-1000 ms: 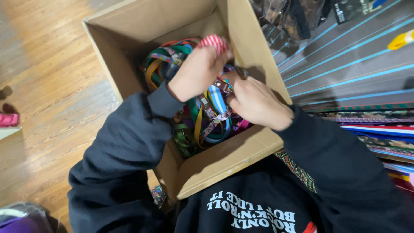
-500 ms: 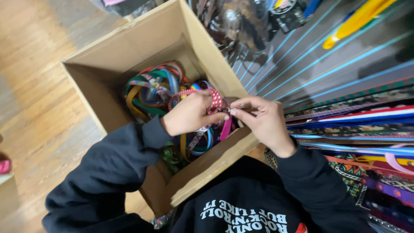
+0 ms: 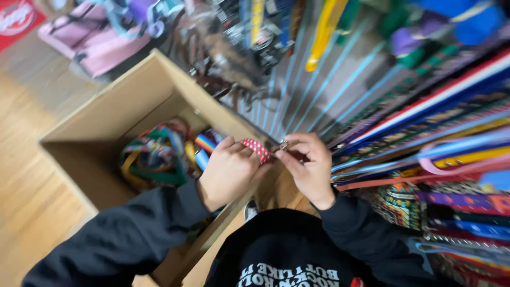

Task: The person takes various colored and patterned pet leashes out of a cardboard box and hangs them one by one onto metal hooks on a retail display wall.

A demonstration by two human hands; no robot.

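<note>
Left hand [image 3: 228, 172] pinches red-and-white patterned woven strap [image 3: 256, 149]; right hand [image 3: 308, 167] pinches its small metal clasp [image 3: 283, 144]. Advise keeping strap taut above open brown cardboard box [image 3: 106, 119].

A narrow red strap [image 3: 257, 149] with a small white pattern is held up between both hands, just above the near edge of the open cardboard box. It runs slanted, its left end under the left thumb. At its right end sits a small metal clasp [image 3: 283, 144] (blurred, its exact shape unclear), pinched by the right fingertips.
</note>
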